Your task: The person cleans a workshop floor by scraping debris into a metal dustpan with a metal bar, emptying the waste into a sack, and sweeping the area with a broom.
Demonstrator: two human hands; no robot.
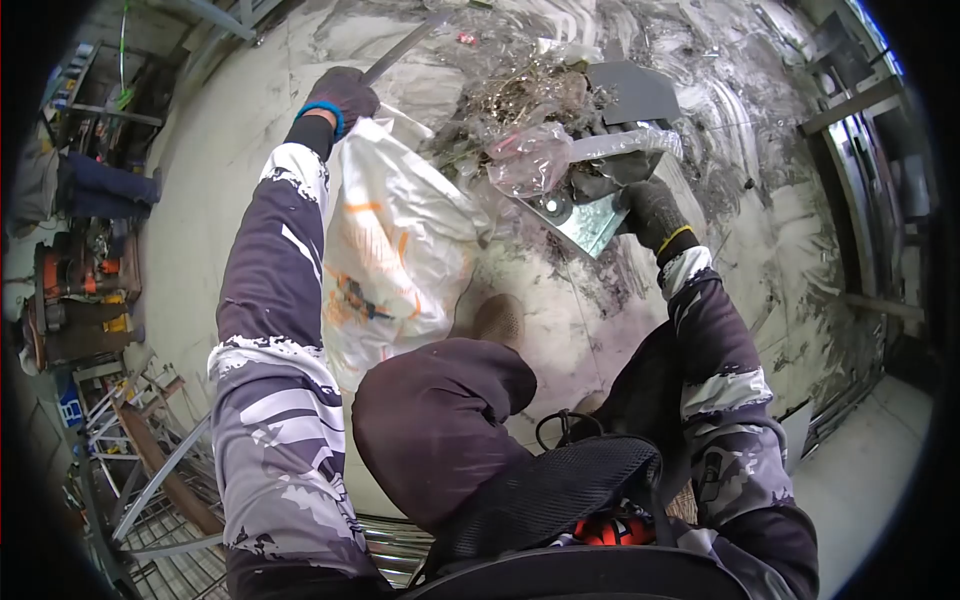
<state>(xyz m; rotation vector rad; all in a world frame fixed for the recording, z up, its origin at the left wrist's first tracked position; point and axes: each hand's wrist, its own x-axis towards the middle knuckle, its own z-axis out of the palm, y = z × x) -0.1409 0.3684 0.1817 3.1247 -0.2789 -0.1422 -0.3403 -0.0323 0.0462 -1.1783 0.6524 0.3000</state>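
Observation:
My left hand [343,97], in a dark glove with a blue cuff, is closed at the top edge of a white woven sack [395,240] with orange print. The sack hangs down beside my left knee. A flat grey strip [405,47] extends up and right from that hand; whether it is gripped too I cannot tell. My right hand [655,212], gloved with a yellow cuff, is closed on the right side of a shiny greenish flat panel [592,226]. Crumpled clear plastic [530,160] and a dark rag-like piece [610,175] lie over or against the panel.
Beyond the panel is a heap of tangled shavings [530,95] with a grey flat sheet [632,93]. Dark smears mark the floor [740,215]. Metal bars stand at right [860,180]. Another person's legs [110,185] and metal racks [150,460] are at left.

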